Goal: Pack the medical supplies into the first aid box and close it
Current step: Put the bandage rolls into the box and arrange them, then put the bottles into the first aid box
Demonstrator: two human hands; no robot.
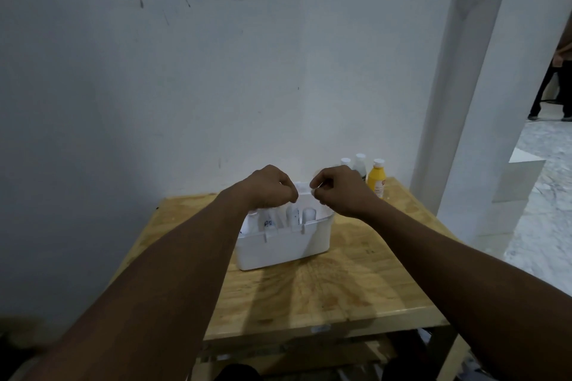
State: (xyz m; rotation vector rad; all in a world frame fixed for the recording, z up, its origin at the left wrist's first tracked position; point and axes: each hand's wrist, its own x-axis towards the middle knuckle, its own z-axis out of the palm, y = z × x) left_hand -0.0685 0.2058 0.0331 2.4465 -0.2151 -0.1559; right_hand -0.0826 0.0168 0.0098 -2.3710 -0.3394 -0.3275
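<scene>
A white first aid box [280,249] stands open on the wooden table [325,291]. Several white bottles [294,217] stand upright inside it. Above the box's far side, my left hand [270,187] and my right hand [340,190] are both closed on a white part [302,187] that looks like the box's raised lid or handle; which one it is I cannot tell. Most of that part is hidden behind my fingers.
At the table's back right corner stand a yellow bottle [377,178] and two white-capped bottles [360,165]. A wall runs directly behind the table. A white pillar [464,102] rises to the right, with a person's legs [554,93] beyond it.
</scene>
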